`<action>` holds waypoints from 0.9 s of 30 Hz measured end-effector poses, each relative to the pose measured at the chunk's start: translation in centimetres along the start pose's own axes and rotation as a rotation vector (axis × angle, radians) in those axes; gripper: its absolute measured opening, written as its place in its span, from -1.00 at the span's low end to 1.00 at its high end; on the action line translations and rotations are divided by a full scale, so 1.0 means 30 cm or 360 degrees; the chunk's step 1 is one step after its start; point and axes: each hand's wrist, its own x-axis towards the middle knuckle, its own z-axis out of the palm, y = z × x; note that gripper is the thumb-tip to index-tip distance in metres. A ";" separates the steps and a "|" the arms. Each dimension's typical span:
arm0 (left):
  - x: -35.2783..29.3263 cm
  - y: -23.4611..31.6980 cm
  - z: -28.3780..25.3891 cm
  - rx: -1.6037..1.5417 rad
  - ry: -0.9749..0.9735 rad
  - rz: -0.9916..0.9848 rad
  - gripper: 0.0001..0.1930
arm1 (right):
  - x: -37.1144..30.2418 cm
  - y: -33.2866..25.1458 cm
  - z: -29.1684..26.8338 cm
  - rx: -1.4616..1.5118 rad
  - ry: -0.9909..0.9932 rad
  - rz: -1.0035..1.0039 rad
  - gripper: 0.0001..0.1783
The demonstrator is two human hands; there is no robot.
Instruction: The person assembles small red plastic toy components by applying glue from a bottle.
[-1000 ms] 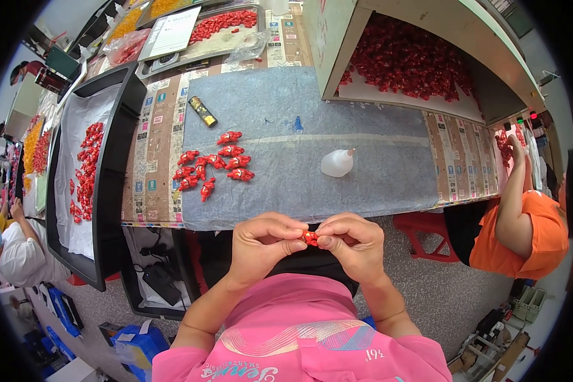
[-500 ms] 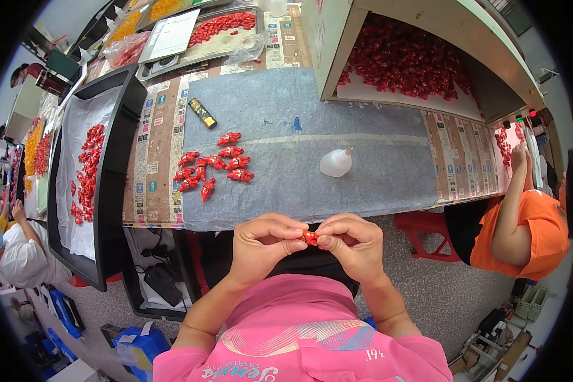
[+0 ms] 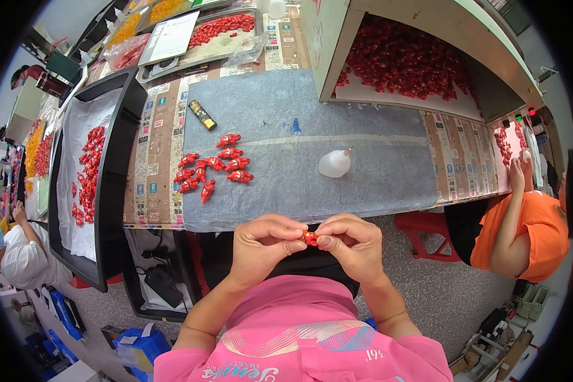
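Red figure: a small glossy piece (image 3: 310, 238) with gold touches, at the centre of the frame a little below the middle, held just off the lower edge of the blue-grey cloth (image 3: 274, 197).
Left hand: pinching (image 3: 266, 245), thumb and forefinger closed at the piece's left side.
Right hand: pinching (image 3: 353, 247), thumb and forefinger meeting at the piece's right side.
Line between the hands: the piece lies directly between the two pinches, right of the left fingertips and left of the right ones; both hands touch it, so neither is nearer. Its long axis seems to run left to right across the frame, though too little shows to be sure.
Loose red figures: a cluster (image 3: 216, 163) on the cloth, left of centre, above and left of the left hand, which is the nearer one.
White bottle: upright (image 3: 335, 164) on the cloth, right of centre, above the fingertips, well apart from them.
Hidden: fingertips cover both ends of the piece; its face and any join cannot be made out.
Cut off: the co-worker in orange (image 3: 522, 239) runs into the dark rim at far right.
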 end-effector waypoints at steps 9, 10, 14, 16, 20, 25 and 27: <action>0.001 -0.001 -0.005 -0.0015 0.0000 -0.0014 -0.78 | 0.000 -0.010 -0.004 0.0045 -0.0050 0.0104 -0.88; 0.002 0.000 -0.005 -0.0019 -0.0010 -0.0010 -0.79 | 0.002 -0.012 -0.005 0.0046 -0.0060 0.0118 -0.87; 0.009 0.012 0.003 -0.0074 -0.0024 -0.0030 -0.79 | 0.018 -0.014 -0.004 0.0076 -0.0059 0.0051 -0.87; 0.012 0.012 0.009 -0.0160 0.0007 -0.0078 -0.77 | 0.020 -0.019 -0.009 0.0073 -0.0076 0.0034 -0.86; 0.013 0.017 0.013 -0.0197 0.0011 -0.0110 -0.78 | 0.018 -0.024 -0.006 0.0043 -0.0020 0.0064 -0.87; 0.015 0.015 0.014 -0.0210 0.0012 -0.0118 -0.79 | 0.019 -0.025 0.000 -0.0050 0.0013 0.0019 -0.89; 0.016 0.017 0.016 -0.0171 0.0013 -0.0097 -0.79 | 0.020 -0.028 0.002 -0.0041 0.0027 0.0007 -0.89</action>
